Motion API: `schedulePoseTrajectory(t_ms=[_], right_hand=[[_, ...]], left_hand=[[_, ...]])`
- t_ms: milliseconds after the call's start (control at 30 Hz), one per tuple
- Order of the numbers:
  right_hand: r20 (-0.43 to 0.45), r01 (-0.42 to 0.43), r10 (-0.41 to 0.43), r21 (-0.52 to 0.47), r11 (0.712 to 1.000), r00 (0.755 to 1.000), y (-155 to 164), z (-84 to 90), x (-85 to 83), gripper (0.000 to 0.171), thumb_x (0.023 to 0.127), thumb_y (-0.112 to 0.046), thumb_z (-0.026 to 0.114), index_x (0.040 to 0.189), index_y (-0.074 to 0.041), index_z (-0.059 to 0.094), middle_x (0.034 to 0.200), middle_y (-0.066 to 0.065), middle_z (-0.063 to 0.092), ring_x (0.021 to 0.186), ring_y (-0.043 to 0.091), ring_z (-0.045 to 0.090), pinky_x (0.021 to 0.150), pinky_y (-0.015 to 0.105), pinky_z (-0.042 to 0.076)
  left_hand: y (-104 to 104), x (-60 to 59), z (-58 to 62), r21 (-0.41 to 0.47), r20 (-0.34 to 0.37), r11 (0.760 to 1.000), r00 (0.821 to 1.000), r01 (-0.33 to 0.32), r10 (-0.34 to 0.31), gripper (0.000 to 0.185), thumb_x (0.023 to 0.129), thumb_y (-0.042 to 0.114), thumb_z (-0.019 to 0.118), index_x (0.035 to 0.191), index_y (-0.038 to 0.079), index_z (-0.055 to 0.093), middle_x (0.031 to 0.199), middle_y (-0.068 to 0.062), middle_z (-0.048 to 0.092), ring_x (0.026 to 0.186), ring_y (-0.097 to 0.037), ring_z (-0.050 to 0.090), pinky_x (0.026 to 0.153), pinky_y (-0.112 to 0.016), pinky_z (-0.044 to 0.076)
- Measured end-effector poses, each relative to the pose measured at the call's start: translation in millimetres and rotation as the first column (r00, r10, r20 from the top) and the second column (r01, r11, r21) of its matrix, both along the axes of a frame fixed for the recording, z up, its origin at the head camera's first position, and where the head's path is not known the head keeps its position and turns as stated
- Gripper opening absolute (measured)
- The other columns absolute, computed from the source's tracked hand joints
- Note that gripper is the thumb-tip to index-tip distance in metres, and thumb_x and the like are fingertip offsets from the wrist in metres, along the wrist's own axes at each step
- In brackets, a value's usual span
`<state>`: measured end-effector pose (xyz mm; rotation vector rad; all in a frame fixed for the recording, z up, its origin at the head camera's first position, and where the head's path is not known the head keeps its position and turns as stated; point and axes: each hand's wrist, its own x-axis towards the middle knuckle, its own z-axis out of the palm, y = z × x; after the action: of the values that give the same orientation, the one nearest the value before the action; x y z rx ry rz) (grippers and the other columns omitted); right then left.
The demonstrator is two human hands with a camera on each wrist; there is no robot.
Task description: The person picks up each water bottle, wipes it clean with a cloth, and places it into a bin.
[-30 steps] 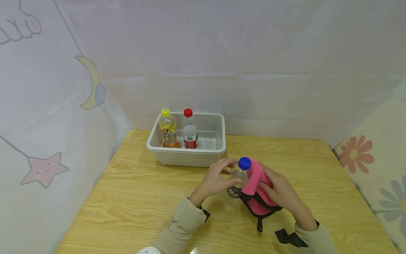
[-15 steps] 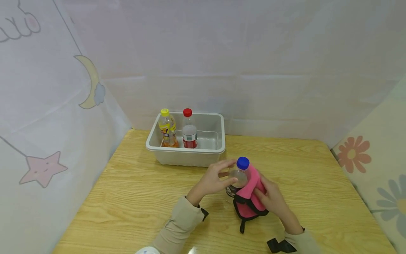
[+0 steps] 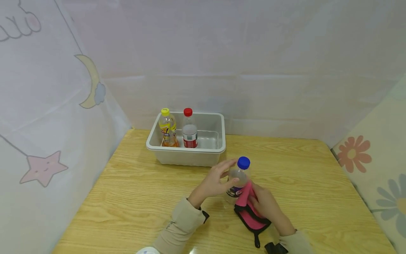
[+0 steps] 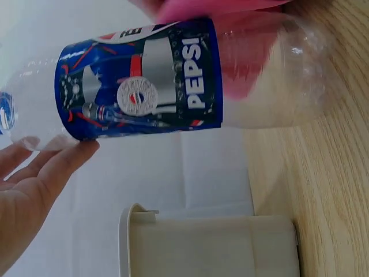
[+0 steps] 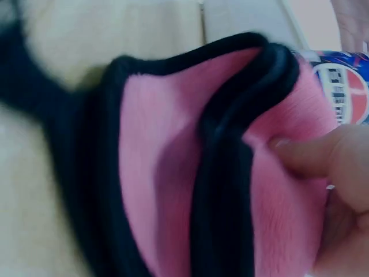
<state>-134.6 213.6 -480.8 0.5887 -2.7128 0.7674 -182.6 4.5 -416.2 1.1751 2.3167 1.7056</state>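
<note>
A clear plastic Pepsi bottle (image 4: 138, 86) with a blue cap stands upright on the table in the head view. My left hand (image 3: 215, 181) holds it around its upper part, thumb on the near side and fingers on the far side. On the bottle's right, my right hand (image 3: 267, 204) grips a folded pink cloth (image 3: 252, 219) with black edging and a black hanging loop. The cloth lies against the bottle's side, and its pink shows through the clear base in the left wrist view. In the right wrist view, the thumb (image 5: 305, 156) presses on the pink fabric.
Behind the hands sits a light grey plastic bin (image 3: 187, 157). Inside it stand a yellow-capped bottle (image 3: 168, 130) and a red-capped bottle (image 3: 190, 134). White printed fabric (image 3: 203, 53) hangs behind and beside the wooden table (image 3: 133, 190).
My right hand has moved the pink cloth down the bottle's right side, from near the neck to the label, uncovering the upper part. The left hand and bottle have stayed nearly still.
</note>
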Motion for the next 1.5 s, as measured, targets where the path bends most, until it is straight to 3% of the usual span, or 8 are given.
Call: schedulePoseTrajectory(t_ms=[133,367,567,733,867,1033,1200,1500], right_hand=[[0.06,0.045,-0.049,0.076,0.996,0.997,-4.0,-2.0,4.2,0.051,0.073,0.006,0.07,0.12,0.014,0.05,0.086,0.015,0.062,0.075,0.026,0.062,0.058,0.033,0.05],[0.092,0.0,0.008,-0.083,0.997,0.996,12.5,7.8,-0.1,0.049,0.074,0.005,0.07,0.12,0.01,0.052,0.097,0.016,0.065,0.077,0.017,0.06,0.059,0.027,0.048],[-0.019,-0.063,0.061,-0.184,0.981,0.998,29.6,37.9,1.3,0.055,0.071,0.01,0.069,0.123,0.007,0.051,0.105,0.019,0.063,0.088,0.019,0.061,0.068,0.026,0.051],[-0.086,-0.076,0.06,-0.199,0.977,0.994,32.2,61.8,1.0,0.061,0.07,0.012,0.07,0.126,0.006,0.049,0.106,0.02,0.062,0.093,0.01,0.058,0.072,0.011,0.045],[-0.138,-0.095,0.071,-0.178,0.979,0.988,27.1,75.6,-1.2,0.067,0.067,0.014,0.071,0.129,0.005,0.046,0.108,0.02,0.061,0.093,0.013,0.059,0.076,0.004,0.04],[-0.165,-0.127,0.11,-0.096,0.987,0.98,17.5,85.1,-1.5,0.072,0.068,0.014,0.07,0.133,0.004,0.041,0.116,0.022,0.057,0.095,0.028,0.059,0.079,0.016,0.046],[-0.178,-0.135,0.12,-0.075,0.988,0.977,10.9,82.5,0.7,0.071,0.068,0.016,0.069,0.133,0.005,0.041,0.11,0.022,0.06,0.09,0.03,0.061,0.068,0.038,0.052],[-0.139,-0.112,0.084,-0.206,0.972,0.987,6.0,36.1,-0.8,0.064,0.066,0.02,0.065,0.126,0.01,0.044,0.096,0.019,0.063,0.072,0.009,0.053,0.055,0.023,0.045]], left_hand=[[5.0,2.2,0.9,-0.061,-0.015,0.996,0.998,-0.066,0.065,0.06,0.085,0.02,0.066,0.137,0.007,0.039,0.136,-0.009,0.043,0.121,-0.019,0.042,0.09,-0.028,0.044],[7.4,2.1,1.2,-0.055,-0.108,0.989,0.986,-0.134,0.128,0.056,0.083,0.021,0.067,0.132,0.005,0.046,0.125,-0.011,0.044,0.11,-0.021,0.046,0.086,-0.024,0.046],[5.9,-0.8,5.8,-0.077,-0.097,0.992,0.991,-0.103,0.096,0.056,0.083,0.017,0.067,0.133,0.004,0.045,0.121,-0.011,0.044,0.108,-0.02,0.045,0.085,-0.025,0.046],[4.4,-2.0,7.9,-0.074,-0.084,0.994,0.994,-0.075,0.068,0.054,0.085,0.016,0.065,0.13,-0.002,0.041,0.12,-0.013,0.05,0.107,-0.022,0.048,0.08,-0.027,0.05],[2.7,-2.1,7.3,-0.043,-0.1,0.998,0.994,-0.046,0.042,0.047,0.086,0.012,0.063,0.126,-0.002,0.043,0.12,-0.015,0.052,0.108,-0.023,0.049,0.081,-0.032,0.051],[-0.6,-1.3,7.2,-0.027,-0.107,0.999,0.994,-0.036,0.033,0.044,0.086,0.009,0.062,0.126,-0.001,0.047,0.122,-0.015,0.05,0.107,-0.025,0.05,0.08,-0.034,0.051],[-3.8,0.4,7.5,-0.007,-0.078,0.999,0.996,-0.034,0.033,0.044,0.087,0.008,0.061,0.128,-0.001,0.049,0.12,-0.016,0.049,0.102,-0.028,0.052,0.079,-0.029,0.051],[-5.1,3.0,1.7,0.093,0.021,0.996,1.0,0.005,-0.007,0.043,0.089,0.004,0.057,0.13,-0.002,0.046,0.128,-0.018,0.046,0.117,-0.032,0.046,0.087,-0.028,0.047]])
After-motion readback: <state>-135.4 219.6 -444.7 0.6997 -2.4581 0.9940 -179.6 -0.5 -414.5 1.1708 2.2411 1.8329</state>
